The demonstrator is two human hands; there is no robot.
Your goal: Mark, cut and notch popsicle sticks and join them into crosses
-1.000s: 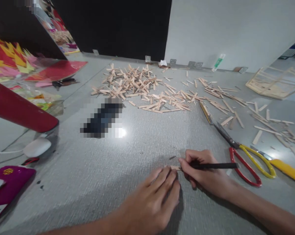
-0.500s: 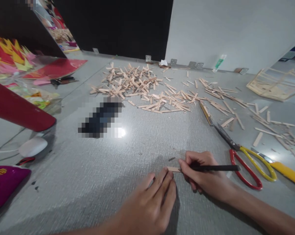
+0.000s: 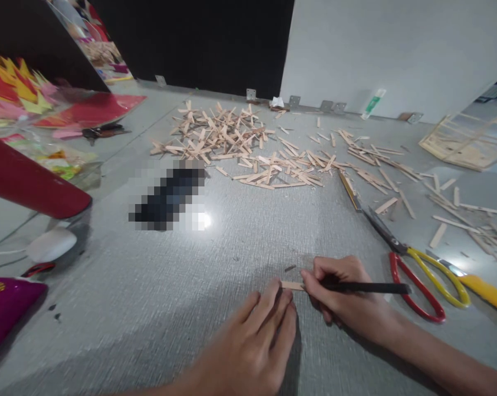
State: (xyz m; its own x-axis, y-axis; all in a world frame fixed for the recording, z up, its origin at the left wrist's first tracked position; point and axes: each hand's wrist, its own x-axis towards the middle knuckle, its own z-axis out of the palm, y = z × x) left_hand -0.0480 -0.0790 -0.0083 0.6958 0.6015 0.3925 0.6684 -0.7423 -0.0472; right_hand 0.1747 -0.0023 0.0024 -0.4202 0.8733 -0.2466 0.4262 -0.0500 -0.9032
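My right hand (image 3: 345, 291) is closed around a slim black pen (image 3: 380, 287), its fingertips at the right end of a short flat wooden stick (image 3: 291, 285). The pen lies low and its back end points right; my fingers hide its tip. With bent fingers, my left hand (image 3: 260, 330) presses the stick's left end onto the grey surface. A small dark sliver (image 3: 290, 268) lies just beyond the stick. Right of my right hand are scissors (image 3: 400, 248) with one red and one yellow handle, and a yellow-handled tool (image 3: 485, 291) partly under them.
A heap of wooden sticks (image 3: 219, 132) spreads along the back. A yellow cutter (image 3: 349, 190) lies by the scissors' tips. A stick frame (image 3: 471, 143) stands at far right. On the left are a red tube (image 3: 33, 179), a white mouse-like object (image 3: 52, 245) and a purple packet (image 3: 11, 308).
The back end of the pen has swung slightly right and down. Both hands stay on the same stick. The whole view has shifted a little.
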